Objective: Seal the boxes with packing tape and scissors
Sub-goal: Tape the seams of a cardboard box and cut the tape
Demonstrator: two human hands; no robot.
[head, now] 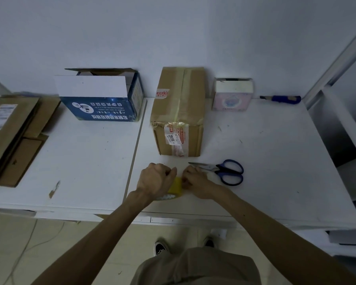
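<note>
At the table's (pixel 275 165) edge, the left hand (pixel 155 179) gripped the tape roll (pixel 176 188), the right hand (pixel 195 182) pinching its end, a strip likely next to pull.

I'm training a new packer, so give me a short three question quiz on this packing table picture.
1. True or false: the scissors lie on the table, gripped by neither hand.
2. Fill in: of the brown box and the blue box, the one with its top open is the ____ box.
3. The left hand and right hand both work on: A) tape roll B) scissors C) brown box.
Key: 1 true; 2 blue; 3 A.
</note>
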